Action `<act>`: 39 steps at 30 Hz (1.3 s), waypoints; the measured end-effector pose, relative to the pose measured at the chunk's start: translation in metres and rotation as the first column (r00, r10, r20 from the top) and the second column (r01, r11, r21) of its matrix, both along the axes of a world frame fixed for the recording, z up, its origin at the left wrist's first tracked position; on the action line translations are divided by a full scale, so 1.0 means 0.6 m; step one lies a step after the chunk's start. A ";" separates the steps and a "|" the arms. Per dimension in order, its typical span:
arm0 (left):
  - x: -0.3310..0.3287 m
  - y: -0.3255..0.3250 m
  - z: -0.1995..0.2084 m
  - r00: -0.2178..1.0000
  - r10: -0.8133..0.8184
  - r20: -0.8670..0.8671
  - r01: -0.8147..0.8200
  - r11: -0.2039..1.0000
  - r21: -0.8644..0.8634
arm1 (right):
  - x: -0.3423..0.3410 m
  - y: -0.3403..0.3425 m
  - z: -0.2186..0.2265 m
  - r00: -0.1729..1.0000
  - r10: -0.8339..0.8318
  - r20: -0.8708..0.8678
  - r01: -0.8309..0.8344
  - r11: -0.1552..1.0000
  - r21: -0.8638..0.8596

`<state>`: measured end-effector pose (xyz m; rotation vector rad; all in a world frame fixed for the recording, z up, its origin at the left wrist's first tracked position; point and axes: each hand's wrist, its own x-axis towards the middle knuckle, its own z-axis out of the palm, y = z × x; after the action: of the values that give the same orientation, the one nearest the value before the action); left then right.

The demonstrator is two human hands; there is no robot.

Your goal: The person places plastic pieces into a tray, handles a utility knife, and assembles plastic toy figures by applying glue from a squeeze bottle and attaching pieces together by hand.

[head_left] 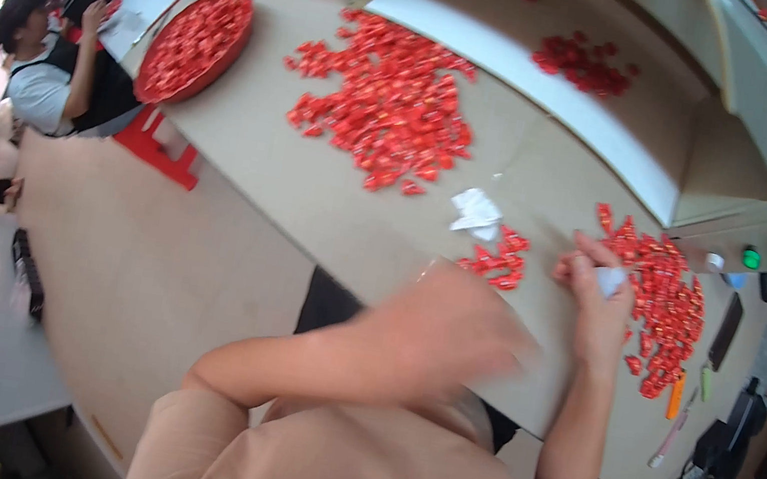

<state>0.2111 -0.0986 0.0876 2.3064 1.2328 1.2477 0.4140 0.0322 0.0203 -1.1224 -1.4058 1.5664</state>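
Observation:
My left hand [468,340] is smeared by motion above the table's near edge, and its fingers cannot be made out. To its right, my right hand [593,273] is raised over the table with bent fingers closed around a small whitish piece [610,282]. Just beyond my left hand lies a small cluster of shiny red pieces [507,260], like little wrapped sweets. A crumpled white tissue [477,215] rests beside that cluster. Right of my right hand spreads a longer heap of similar red pieces [670,313].
A large red heap [391,104] covers the table's far middle. Left of it stands a full round red basin [241,43]. A shelf [622,148] with more red pieces rises at the back. A dark-bladed knife [725,332] lies far right. Another person [74,86] sits left.

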 end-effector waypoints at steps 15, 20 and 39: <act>-0.130 0.032 -0.022 0.824 0.440 -0.357 -0.445 0.893 0.074 | -0.012 -0.024 0.023 0.989 0.060 0.134 -0.070 0.995 0.076; -0.147 0.054 -0.067 0.779 0.401 -0.482 -0.476 0.879 -0.037 | -0.018 -0.034 0.030 0.995 0.096 0.022 -0.098 0.988 0.120; -0.013 0.031 -0.140 -0.110 0.523 0.845 0.626 0.697 -0.350 | -0.028 -0.064 0.029 0.981 0.018 -0.191 0.064 0.907 0.415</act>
<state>0.2035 -0.0802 0.0035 0.1887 0.5930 1.4469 0.3971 -0.0065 0.0376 -0.7064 -1.4982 1.2339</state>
